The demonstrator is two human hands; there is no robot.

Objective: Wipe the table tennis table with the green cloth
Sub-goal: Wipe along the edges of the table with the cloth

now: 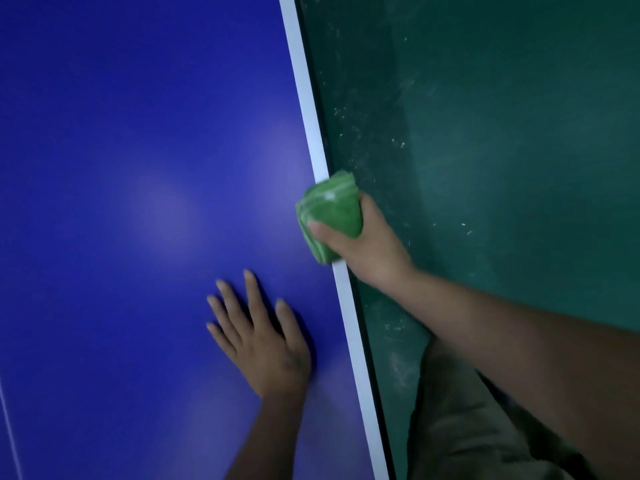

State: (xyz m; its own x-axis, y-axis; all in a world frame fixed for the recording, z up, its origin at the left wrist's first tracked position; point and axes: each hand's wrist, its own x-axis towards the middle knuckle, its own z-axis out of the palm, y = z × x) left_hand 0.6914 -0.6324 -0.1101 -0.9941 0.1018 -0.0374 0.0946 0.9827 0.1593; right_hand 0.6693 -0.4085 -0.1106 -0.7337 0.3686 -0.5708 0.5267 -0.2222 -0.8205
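While the left hand (263,344) lies flat, the right hand (367,240) grips the green cloth (329,213) — at the table (121,168) edge.

A folded green cloth (329,216), blurred, hides the right hand's (367,244) fingers and a stretch of white edge stripe (308,109). The blue table tennis table (104,168) runs out of frame.

tabletop (104,168) open leftward, left hand (263,341) perhaps obstructing

The one camera sits on the person's head and looks down from close at the right edge of the table (104,168) and the floor (502,150).
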